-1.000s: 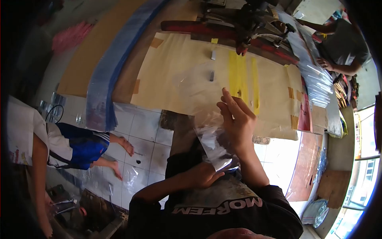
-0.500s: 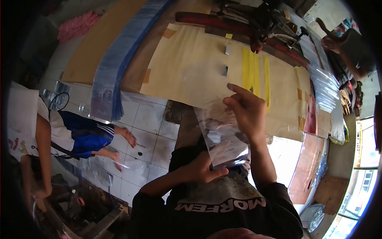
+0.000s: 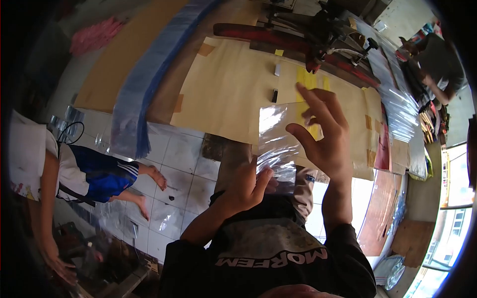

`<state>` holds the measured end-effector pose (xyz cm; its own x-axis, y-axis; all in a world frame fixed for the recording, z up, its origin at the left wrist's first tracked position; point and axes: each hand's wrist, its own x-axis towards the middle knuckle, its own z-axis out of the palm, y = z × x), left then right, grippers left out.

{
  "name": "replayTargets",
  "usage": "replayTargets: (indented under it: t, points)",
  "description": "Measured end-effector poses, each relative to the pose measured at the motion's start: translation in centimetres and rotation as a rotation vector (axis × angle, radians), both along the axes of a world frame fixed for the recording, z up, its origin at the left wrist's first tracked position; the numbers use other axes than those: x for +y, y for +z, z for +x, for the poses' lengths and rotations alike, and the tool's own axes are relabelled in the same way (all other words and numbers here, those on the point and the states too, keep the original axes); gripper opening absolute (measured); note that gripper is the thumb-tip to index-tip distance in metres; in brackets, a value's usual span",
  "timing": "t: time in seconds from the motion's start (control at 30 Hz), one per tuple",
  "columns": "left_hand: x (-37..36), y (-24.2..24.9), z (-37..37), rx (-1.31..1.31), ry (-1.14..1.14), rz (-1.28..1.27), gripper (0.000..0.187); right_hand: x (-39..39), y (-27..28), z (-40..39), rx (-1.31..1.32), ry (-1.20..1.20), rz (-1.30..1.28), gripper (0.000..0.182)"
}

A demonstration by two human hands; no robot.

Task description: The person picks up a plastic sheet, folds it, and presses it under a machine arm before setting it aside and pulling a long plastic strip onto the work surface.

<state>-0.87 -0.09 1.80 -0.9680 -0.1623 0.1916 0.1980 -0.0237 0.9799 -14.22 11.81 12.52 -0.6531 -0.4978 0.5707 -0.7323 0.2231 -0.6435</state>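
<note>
My left hand (image 3: 247, 187) is closed on a clear plastic sheet (image 3: 278, 134), its thumb lying over the near left part. The shiny sheet reaches up from my lap onto the paper-covered worktop. Just right of the sheet, my right hand (image 3: 328, 131) hovers over the worktop with thumb and fingers apart, holding nothing. Beneath it are yellow tape strips (image 3: 306, 79) on the tan paper (image 3: 218, 94). Two small pieces, a dark one (image 3: 275, 95) and a pale one (image 3: 277, 69), sit on the paper beyond the sheet.
A red-and-black metal bar mechanism (image 3: 308, 44) crosses the worktop's far side. At left lies a long stack of bluish plastic (image 3: 134, 104). One person in blue shorts (image 3: 107, 169) sits at left; another person (image 3: 439, 64) is at far right. More clear plastic (image 3: 400, 111) lies at right.
My left hand has moved up and forward with the plastic sheet, which now lies farther over the paper. My right hand has shifted slightly right, its fingers more spread.
</note>
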Motion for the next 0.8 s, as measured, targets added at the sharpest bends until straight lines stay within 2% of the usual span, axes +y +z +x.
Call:
replayTargets:
  t: [0.07,0.1,0.17,0.23,0.33,0.4,0.47,0.53,0.6,0.7,0.8]
  points:
    - [0.0,0.2,-0.1,-0.012,-0.003,-0.009,0.032,0.4,0.6,-0.8,0.419,0.010,0.205,0.052]
    - [-0.1,0.2,-0.3,0.047,0.011,-0.082,0.032,0.3,1.0,-0.5,0.475,-0.029,0.250,0.042]
    - [-0.3,0.5,-0.7,0.109,0.029,-0.153,0.033,0.4,-0.3,-0.7,0.461,-0.006,0.222,0.041]
    - [-0.5,0.8,-0.9,0.172,0.062,-0.369,0.033,0.4,-1.7,-0.9,0.398,0.037,0.166,0.042]
    - [-0.7,0.0,-1.0,0.048,-0.022,-0.226,0.034,0.1,-1.7,-0.6,0.284,-0.024,0.061,0.047]
    - [-1.1,0.5,-1.2,0.090,-0.027,-0.302,0.035,0.5,-1.4,-1.2,0.260,-0.004,0.052,0.050]
    - [-1.2,0.5,-1.2,0.136,-0.038,-0.375,0.036,1.1,-1.3,-1.6,0.284,0.049,0.091,0.046]
    - [-1.1,0.1,-1.2,0.067,-0.107,-0.269,0.040,1.3,-1.6,-1.7,0.331,0.031,0.105,0.045]
    - [-1.2,-0.4,-1.3,0.057,-0.126,-0.286,0.041,1.5,-2.0,-1.8,0.380,0.017,0.119,0.044]
    - [-1.3,-0.4,-1.2,-0.011,-0.162,-0.274,0.043,1.6,-2.9,-2.1,0.283,0.014,0.007,0.042]
    - [-1.2,0.0,-1.1,-0.058,-0.177,-0.248,0.043,1.7,-3.1,-2.3,0.369,0.035,0.018,0.044]
